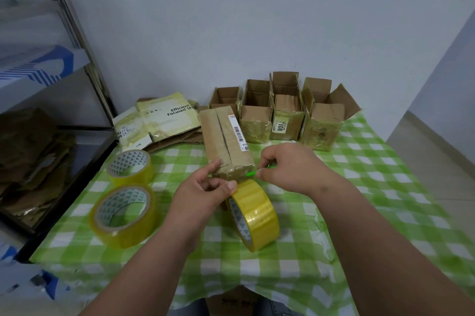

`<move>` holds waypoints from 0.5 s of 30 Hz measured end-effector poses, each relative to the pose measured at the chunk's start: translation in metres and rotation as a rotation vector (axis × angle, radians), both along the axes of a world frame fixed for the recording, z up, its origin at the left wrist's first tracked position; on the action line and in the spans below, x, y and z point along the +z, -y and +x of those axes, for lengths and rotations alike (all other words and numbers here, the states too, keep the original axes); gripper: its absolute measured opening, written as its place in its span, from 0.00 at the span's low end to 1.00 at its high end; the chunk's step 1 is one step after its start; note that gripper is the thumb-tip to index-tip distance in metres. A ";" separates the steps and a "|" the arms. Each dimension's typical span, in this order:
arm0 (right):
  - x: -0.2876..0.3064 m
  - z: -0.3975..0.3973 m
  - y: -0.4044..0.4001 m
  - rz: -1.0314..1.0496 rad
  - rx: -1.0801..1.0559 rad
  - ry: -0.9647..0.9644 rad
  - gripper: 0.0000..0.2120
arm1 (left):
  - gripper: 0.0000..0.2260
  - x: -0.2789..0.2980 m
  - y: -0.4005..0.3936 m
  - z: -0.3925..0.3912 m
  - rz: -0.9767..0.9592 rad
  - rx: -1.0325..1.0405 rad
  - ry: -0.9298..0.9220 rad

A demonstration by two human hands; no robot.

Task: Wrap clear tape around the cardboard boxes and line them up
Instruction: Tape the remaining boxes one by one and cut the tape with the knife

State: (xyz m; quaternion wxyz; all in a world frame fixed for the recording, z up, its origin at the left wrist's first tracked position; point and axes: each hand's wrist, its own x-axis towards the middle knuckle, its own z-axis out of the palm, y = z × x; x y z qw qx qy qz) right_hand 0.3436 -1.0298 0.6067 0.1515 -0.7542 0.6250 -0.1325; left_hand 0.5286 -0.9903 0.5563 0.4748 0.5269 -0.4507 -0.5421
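A long closed cardboard box with a barcode label lies in the middle of the table, its near end wrapped in clear tape. A yellowish tape roll stands on edge just in front of it. My left hand touches the box's near corner with the index finger and pinches the tape at the top of the roll with the thumb. My right hand grips a thin green tool whose tip points at the tape by the box's near right corner. Several open, tape-wrapped boxes stand in a row behind.
Two more tape rolls lie flat at the left on the green checked tablecloth. Flattened cartons lie at the back left. A metal shelf with cardboard stands beside the table on the left. The wall is close behind.
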 end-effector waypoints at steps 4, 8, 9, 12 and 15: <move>0.000 0.006 0.001 -0.024 0.007 -0.016 0.06 | 0.28 -0.001 0.001 0.002 -0.002 0.001 0.007; 0.001 0.004 0.001 -0.025 0.023 -0.030 0.05 | 0.27 -0.002 0.002 0.002 0.001 -0.016 0.000; 0.001 0.002 0.001 -0.018 0.028 -0.036 0.05 | 0.27 -0.002 0.002 0.002 -0.001 -0.020 -0.004; -0.001 -0.009 -0.001 0.020 0.015 -0.021 0.08 | 0.26 -0.002 0.005 0.002 -0.006 -0.035 -0.006; -0.002 -0.012 -0.001 0.028 -0.006 -0.002 0.11 | 0.26 -0.002 0.008 0.001 -0.006 -0.046 0.009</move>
